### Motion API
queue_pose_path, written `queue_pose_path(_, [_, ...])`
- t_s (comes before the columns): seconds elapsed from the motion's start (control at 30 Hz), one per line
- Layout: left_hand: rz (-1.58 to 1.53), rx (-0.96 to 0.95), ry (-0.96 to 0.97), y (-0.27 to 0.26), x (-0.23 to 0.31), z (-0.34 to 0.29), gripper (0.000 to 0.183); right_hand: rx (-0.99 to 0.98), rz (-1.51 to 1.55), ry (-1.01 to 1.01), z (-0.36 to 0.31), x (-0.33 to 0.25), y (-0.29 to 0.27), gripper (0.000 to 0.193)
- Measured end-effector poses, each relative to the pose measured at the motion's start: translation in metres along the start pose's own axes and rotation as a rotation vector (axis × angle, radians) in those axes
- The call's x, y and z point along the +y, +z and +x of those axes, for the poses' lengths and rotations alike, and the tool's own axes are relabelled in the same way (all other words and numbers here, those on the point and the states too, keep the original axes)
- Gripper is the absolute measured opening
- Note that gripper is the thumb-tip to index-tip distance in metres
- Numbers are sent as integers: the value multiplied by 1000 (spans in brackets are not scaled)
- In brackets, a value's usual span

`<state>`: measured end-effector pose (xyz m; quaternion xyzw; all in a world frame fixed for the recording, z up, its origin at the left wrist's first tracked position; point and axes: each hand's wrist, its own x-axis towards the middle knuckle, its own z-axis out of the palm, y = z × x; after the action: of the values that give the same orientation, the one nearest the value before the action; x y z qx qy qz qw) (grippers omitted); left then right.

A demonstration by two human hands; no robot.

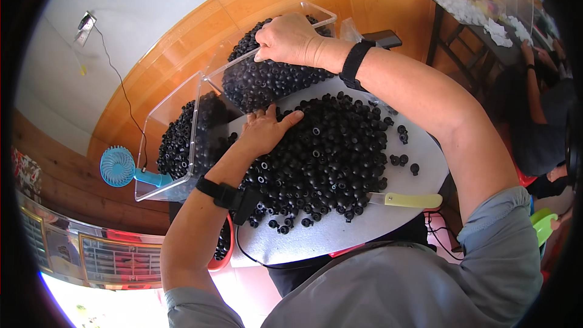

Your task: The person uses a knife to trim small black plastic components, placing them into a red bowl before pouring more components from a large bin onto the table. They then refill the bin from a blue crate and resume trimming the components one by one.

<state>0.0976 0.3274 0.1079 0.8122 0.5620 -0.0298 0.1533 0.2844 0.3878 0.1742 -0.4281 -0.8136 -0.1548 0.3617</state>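
Small round black plastic parts (328, 152), some showing pale rings, lie heaped on a white table (273, 249). My left hand (264, 130) rests at the heap's far left edge, thumb spread away from the fingers, close to a clear bin's wall. Beyond it, my right hand (290, 39) is closed at the near rim of the far clear plastic bin (319, 11), thumb and fingers gripping the edge. That bin holds many of the same black parts. Another clear bin (196, 127), also filled with black parts, stands to the left.
A knife (413, 200) with a pale yellow handle lies at the heap's right. A blue handheld fan (118, 166) is by the left bin. A dark phone (382, 39) lies behind my right wrist. Another person (540, 109) sits at a table with white pieces (461, 7).
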Motion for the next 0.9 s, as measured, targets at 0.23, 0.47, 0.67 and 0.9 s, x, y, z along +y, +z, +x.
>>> queue_pose_path(0.23, [37,0,-17,5,1,7,106,0,-56,-8,0,-5,2,30])
queue_pose_path(0.47, [-4,93,38,11,-10,4,103,-13,-26,9,1,-7,2,32])
queue_pose_path(0.67, [-78,99,83,4,-12,-14,98,4,-30,-5,0,-6,1,32])
queue_pose_path(0.9, [59,91,8,6,-9,-3,102,-50,-5,52,8,-5,-3,33])
